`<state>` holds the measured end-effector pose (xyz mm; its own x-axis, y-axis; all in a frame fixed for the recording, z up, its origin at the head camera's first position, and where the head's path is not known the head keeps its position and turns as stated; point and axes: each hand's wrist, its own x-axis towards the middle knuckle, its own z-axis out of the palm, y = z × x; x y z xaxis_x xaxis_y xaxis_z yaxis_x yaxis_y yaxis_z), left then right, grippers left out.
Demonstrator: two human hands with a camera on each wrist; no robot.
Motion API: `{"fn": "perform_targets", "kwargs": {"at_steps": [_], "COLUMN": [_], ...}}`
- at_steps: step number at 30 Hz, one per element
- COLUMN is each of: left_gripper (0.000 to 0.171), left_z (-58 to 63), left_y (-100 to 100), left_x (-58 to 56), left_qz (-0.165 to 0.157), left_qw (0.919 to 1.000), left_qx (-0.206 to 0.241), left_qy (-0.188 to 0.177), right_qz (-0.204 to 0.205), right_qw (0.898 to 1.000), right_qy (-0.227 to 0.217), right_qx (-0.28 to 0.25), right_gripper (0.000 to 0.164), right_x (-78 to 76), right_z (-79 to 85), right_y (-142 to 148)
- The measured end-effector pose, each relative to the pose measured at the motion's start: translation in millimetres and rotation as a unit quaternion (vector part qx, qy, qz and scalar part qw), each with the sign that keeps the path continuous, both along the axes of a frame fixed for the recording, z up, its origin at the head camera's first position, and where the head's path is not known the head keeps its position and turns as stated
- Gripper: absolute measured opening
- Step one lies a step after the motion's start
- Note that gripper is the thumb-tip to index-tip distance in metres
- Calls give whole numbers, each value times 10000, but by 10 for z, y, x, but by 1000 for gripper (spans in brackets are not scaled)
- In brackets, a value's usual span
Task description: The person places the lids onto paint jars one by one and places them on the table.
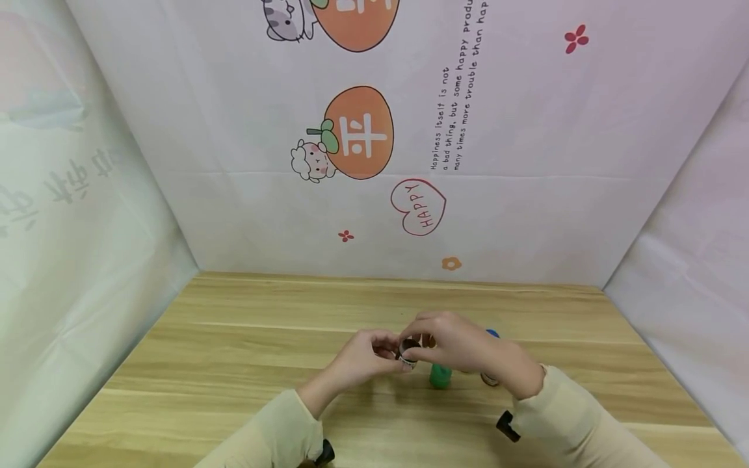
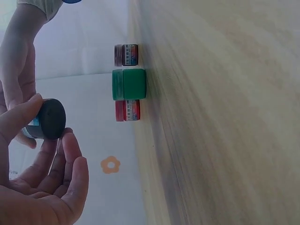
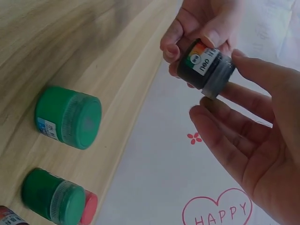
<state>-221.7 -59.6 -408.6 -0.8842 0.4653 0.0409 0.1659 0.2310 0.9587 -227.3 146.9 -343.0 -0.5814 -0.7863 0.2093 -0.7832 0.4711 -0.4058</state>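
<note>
Both hands meet at a small black paint jar (image 3: 199, 63) with a clear lid and a colourful label, raised off the table and tilted. My left hand (image 1: 359, 356) holds the jar by its dark body, thumb on one side and fingers on the other; the black base (image 2: 53, 119) faces the left wrist camera. With thumb and fingertips, my right hand (image 1: 453, 339) pinches the clear lid (image 3: 218, 79) at the other end. Close by on the table stands a green paint jar (image 1: 440, 377), just below the right hand in the head view.
A second green jar (image 3: 54, 196) stands near a red jar (image 3: 90, 207). A dark red jar (image 2: 126, 55) is in the same group. Past the right wrist shows a blue lid (image 1: 493, 333). White printed sheets (image 1: 263, 214) wall the wooden table (image 1: 234, 338) at the back and sides.
</note>
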Motion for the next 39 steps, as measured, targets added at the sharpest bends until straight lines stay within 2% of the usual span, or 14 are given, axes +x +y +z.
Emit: {"fn": "perform_targets", "kwargs": {"at_steps": [3,6,9,12,15,19,22,26,29,39], "left_gripper": [32,32,33,34,34,34,34,35,35,33], "left_z": [1,6,7,9,16,10,-8,-30,-31,-21], "left_y": [7,8,3,-3,-11,-12,-4,4,1,-14], "left_x": [17,32,40,42,45,38,29,24,24,37], "left_qz": [23,27,23,0,-9,-36,-99,-148,-94,-13], "left_qw": [10000,9999,9999,10000,10000,10000,9999,9998,9999,9999], "left_qx": [47,67,33,-1,-45,-63,-14,66,77,71], "left_qy": [-39,-73,-103,-86,-69,-57,-67,-73,-53,-82], "right_qz": [-136,-186,-226,-201,190,952,1118,896,688,41], "right_qw": [9989,9972,9974,9989,9995,9945,9932,9959,9973,9995], "right_qy": [441,676,595,323,242,432,327,-90,-211,53], "right_qx": [104,247,339,285,98,-83,-53,83,129,309], "right_gripper": [22,25,31,34,34,37,36,31,31,31], "right_x": [2,4,10,11,1,-24,-30,-21,-15,3], "right_z": [-48,-79,-72,-44,-19,-20,-24,-12,-11,-52], "right_y": [-28,-49,-41,-1,42,65,68,66,60,15]}}
